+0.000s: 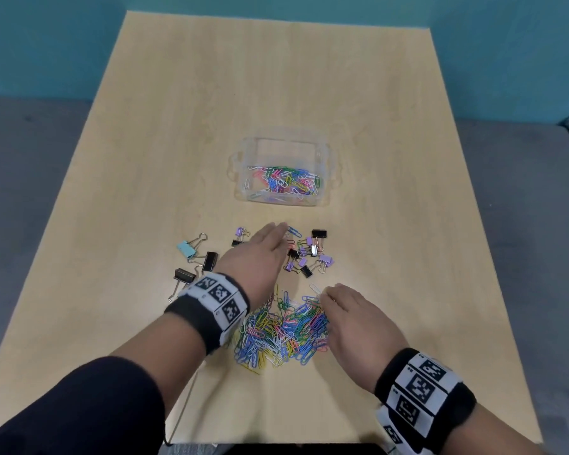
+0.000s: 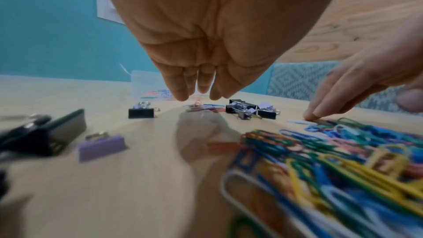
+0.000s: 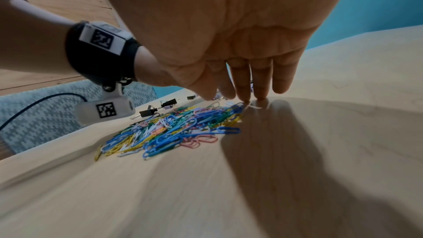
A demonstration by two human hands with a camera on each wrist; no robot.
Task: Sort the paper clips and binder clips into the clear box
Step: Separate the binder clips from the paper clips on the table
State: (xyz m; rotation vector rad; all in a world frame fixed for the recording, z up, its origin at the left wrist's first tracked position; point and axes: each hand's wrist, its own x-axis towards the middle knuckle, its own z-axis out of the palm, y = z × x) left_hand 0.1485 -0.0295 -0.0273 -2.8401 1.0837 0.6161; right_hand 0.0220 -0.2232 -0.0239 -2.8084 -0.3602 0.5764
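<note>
The clear box [image 1: 286, 144] stands at mid-table with several coloured paper clips [image 1: 284, 180] inside. A big pile of paper clips [image 1: 281, 330] [image 3: 174, 128] [image 2: 332, 153] lies near me. Beyond it sit purple and black binder clips [image 1: 309, 254] [image 2: 251, 110]. My left hand [image 1: 281, 231] [image 2: 199, 95] hovers with straight fingers just above a few loose paper clips [image 1: 293, 232] [image 2: 199, 109], holding nothing. The straight fingertips of my right hand [image 1: 326, 295] [image 3: 242, 97] touch the table at the pile's far edge, on a white paper clip [image 1: 315, 288] [image 3: 253, 106].
More binder clips, black, blue and purple [image 1: 197, 257] [image 2: 100, 146], lie left of my left wrist. The wooden table [image 1: 276, 77] extends far beyond the box. A cable [image 1: 181, 405] runs along the table under my left forearm.
</note>
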